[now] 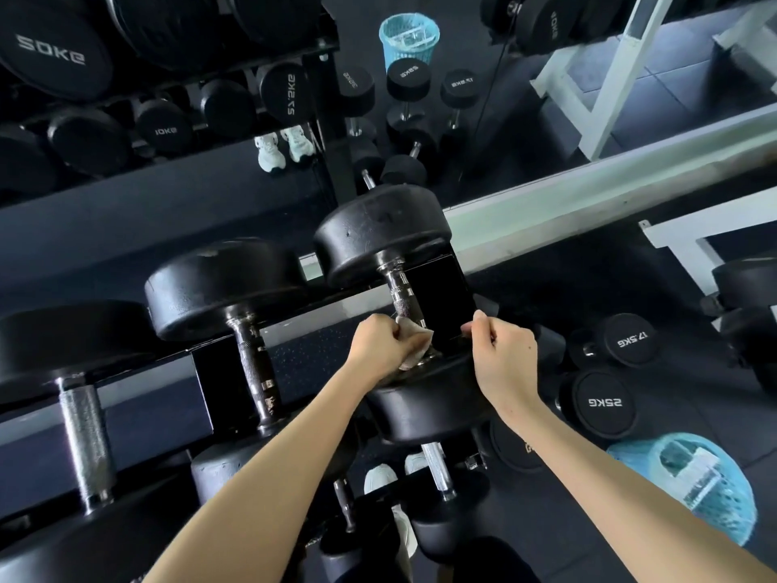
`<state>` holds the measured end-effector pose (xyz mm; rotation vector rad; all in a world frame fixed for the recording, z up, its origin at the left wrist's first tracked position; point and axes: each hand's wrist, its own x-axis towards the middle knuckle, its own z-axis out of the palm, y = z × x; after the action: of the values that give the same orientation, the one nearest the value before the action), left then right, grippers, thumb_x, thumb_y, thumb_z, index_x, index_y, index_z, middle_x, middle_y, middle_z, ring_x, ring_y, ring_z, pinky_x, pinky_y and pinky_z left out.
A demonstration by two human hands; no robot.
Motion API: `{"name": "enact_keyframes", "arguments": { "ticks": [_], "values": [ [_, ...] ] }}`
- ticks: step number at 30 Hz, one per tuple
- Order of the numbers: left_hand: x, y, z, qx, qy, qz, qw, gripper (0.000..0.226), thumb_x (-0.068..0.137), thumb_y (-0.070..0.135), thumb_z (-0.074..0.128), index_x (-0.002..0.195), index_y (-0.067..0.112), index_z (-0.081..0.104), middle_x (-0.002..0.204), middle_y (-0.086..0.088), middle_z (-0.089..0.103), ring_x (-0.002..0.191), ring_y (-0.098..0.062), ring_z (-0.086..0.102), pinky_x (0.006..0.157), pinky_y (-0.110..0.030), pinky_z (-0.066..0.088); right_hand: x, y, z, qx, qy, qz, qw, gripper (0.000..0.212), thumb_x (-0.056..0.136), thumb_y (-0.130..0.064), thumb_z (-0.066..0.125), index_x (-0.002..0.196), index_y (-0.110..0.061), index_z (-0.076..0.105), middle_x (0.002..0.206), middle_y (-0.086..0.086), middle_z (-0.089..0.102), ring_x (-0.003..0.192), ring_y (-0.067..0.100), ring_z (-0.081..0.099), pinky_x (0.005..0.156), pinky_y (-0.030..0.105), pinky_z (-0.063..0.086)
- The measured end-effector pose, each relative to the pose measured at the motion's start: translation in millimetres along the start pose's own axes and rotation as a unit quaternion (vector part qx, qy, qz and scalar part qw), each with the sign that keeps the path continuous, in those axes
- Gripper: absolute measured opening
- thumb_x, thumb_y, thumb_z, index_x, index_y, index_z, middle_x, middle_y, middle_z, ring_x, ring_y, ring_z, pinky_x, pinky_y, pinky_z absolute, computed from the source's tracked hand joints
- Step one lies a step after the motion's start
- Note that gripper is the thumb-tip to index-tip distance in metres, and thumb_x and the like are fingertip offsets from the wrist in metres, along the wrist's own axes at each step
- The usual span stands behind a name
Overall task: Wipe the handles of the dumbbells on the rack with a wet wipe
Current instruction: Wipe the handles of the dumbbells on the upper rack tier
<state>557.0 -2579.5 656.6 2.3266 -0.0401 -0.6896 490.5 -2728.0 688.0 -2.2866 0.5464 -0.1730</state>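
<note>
While the rack (214, 385) fills most of the view, running from lower left to upper right in front of a mirror (420, 98), its top tier carries three large black dumbbells side by side. The rightmost dumbbell (382, 237) is the one being worked on. Its knurled handle (401, 296) slopes down toward the person, and its near head sits under both wrists. The middle dumbbell (227, 284) and the left dumbbell (86, 439) lie untouched, their handles bare.

The left hand (378, 347) has its fingers clamped round the wet wipe (414, 336), which is bunched against the lower end of that handle, just above the near head. The right hand (504, 359) sits just beside it, fingers curled together at the edge of the rack's black plate. I cannot tell whether they pinch the plate or only rest there.

The main risk, as I judge it, is the dumbbell turning or shifting in its cradle under a hard twist. That could trap the right fingers between the head and the plate. The wipe covers only the bottom of the grip, so the upper knurling could be missed unless the stroke runs the full length. Rough knurling may also snag and tear the thin wipe, leaving shreds on the steel.
</note>
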Motion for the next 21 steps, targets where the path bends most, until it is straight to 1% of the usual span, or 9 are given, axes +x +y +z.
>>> {"name": "enact_keyframes", "arguments": {
  "ticks": [3, 4, 6, 8, 10, 13, 15, 18, 21],
  "values": [
    [-4.1, -7.6, -12.6, -0.065, 0.004, -0.010, 0.998, 0.046, 0.081, 0.030, 0.073, 0.053, 0.006, 0.045, 0.049, 0.003, 0.050, 0.049, -0.008, 0.049, 0.051, -0.024, 0.042, -0.3, -0.3, -0.6, 0.009, 0.001, -0.002, 1.000, 0.039, 0.099, -0.023, 0.040, 0.088, -0.007, 0.074, 0.068, 0.010, 0.070, 0.067, 0.025, 0.066, 0.065, 0.041, 0.052],
    [-7.2, -10.1, -18.3, -0.090, 0.018, -0.020, 0.996, 0.044, 0.082, 0.027, 0.072, 0.054, 0.007, 0.044, 0.046, 0.006, 0.047, 0.045, -0.003, 0.045, 0.049, -0.019, 0.038, -0.8, -0.6, -1.0, 0.012, 0.001, -0.002, 1.000, 0.040, 0.099, -0.023, 0.040, 0.088, -0.006, 0.074, 0.071, 0.011, 0.071, 0.068, 0.026, 0.067, 0.066, 0.042, 0.052],
    [-13.5, -13.5, -30.4, -0.115, 0.060, -0.030, 0.991, 0.042, 0.084, 0.027, 0.070, 0.057, 0.006, 0.045, 0.053, 0.000, 0.043, 0.050, -0.008, 0.040, 0.053, -0.022, 0.032, -1.8, -2.5, -3.1, 0.017, -0.002, -0.001, 1.000, 0.040, 0.099, -0.024, 0.039, 0.089, -0.006, 0.073, 0.075, 0.009, 0.072, 0.071, 0.026, 0.067, 0.068, 0.040, 0.053],
    [-23.8, -11.1, -42.3, -0.129, 0.093, -0.031, 0.987, 0.039, 0.084, 0.030, 0.068, 0.070, -0.005, 0.055, 0.064, -0.006, 0.045, 0.061, -0.016, 0.041, 0.058, -0.028, 0.031, -3.2, -4.8, -5.2, 0.026, 0.000, -0.006, 1.000, 0.040, 0.100, -0.026, 0.039, 0.093, -0.006, 0.072, 0.081, 0.007, 0.073, 0.073, 0.020, 0.067, 0.069, 0.035, 0.053],
    [-40.3, -4.3, -51.0, -0.160, 0.123, -0.016, 0.979, 0.039, 0.085, 0.029, 0.068, 0.080, -0.008, 0.058, 0.068, -0.006, 0.047, 0.064, -0.017, 0.042, 0.060, -0.030, 0.032, -5.2, -7.0, -9.0, 0.040, 0.007, -0.015, 0.999, 0.038, 0.100, -0.028, 0.040, 0.095, -0.008, 0.072, 0.079, 0.003, 0.072, 0.066, 0.012, 0.063, 0.065, 0.027, 0.048],
    [-78.7, 11.7, -60.8, -0.173, 0.191, -0.002, 0.966, 0.026, 0.086, 0.027, 0.066, 0.080, 0.002, 0.063, 0.066, 0.002, 0.051, 0.062, -0.012, 0.043, 0.061, -0.028, 0.034, -16.2, -4.8, -26.4, 0.108, 0.031, -0.050, 0.992, 0.033, 0.097, -0.029, 0.048, 0.089, -0.007, 0.071, 0.072, 0.003, 0.070, 0.066, 0.014, 0.064, 0.063, 0.027, 0.049],
    [-108.5, 22.1, -58.2, -0.169, 0.250, -0.013, 0.953, 0.014, 0.086, 0.027, 0.066, 0.079, 0.015, 0.066, 0.063, 0.009, 0.054, 0.060, -0.008, 0.046, 0.062, -0.026, 0.035, -31.2, -0.2, -46.9, 0.187, -0.007, -0.044, 0.981, 0.026, 0.095, -0.028, 0.053, 0.092, -0.009, 0.071, 0.082, -0.002, 0.072, 0.081, 0.008, 0.067, 0.075, 0.020, 0.051],
    [-155.2, 38.6, -34.9, -0.217, 0.282, -0.031, 0.934, 0.015, 0.084, 0.029, 0.068, 0.071, 0.025, 0.065, 0.064, 0.009, 0.058, 0.061, -0.007, 0.049, 0.064, -0.026, 0.038, -58.3, 17.8, -77.1, 0.226, -0.120, -0.018, 0.967, 0.017, 0.092, -0.026, 0.058, 0.095, -0.015, 0.071, 0.084, -0.006, 0.072, 0.084, 0.005, 0.068, 0.079, 0.019, 0.050],
    [-191.9, 49.7, 8.4, -0.248, 0.257, -0.059, 0.932, 0.015, 0.082, 0.027, 0.071, 0.075, 0.014, 0.068, 0.067, 0.003, 0.061, 0.064, -0.013, 0.051, 0.063, -0.028, 0.039, -81.0, 42.3, -100.3, 0.248, -0.206, 0.000, 0.947, 0.012, 0.090, -0.025, 0.061, 0.095, -0.022, 0.071, 0.084, -0.006, 0.073, 0.082, 0.007, 0.068, 0.081, 0.025, 0.051]
  ]
}}
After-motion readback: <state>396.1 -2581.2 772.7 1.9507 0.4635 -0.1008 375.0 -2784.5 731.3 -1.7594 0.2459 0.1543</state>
